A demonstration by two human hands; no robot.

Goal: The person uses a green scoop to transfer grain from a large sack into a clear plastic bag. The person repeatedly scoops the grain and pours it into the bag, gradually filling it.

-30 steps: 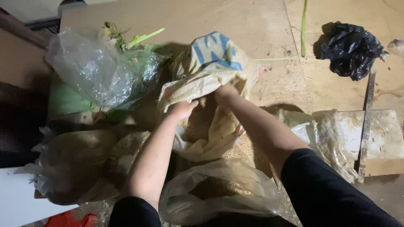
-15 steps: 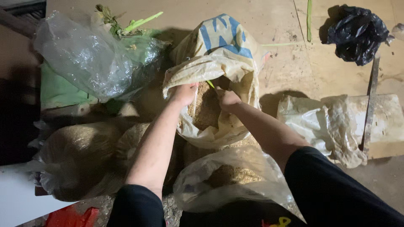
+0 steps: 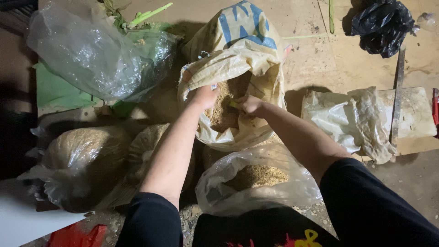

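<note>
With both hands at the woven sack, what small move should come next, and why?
Probably lift the right hand out and carry grain to the clear bag below. The left hand holds the woven sack open, and the bag's mouth gapes, part filled.

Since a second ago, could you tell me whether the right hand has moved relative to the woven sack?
Yes. The right hand has gone from the rim of the woven sack down into its open mouth, over the grain; the left hand grips the rim.

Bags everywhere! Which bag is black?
The crumpled black bag at the top right, lying apart on the floor. The other plastic bags are clear or whitish.
</note>
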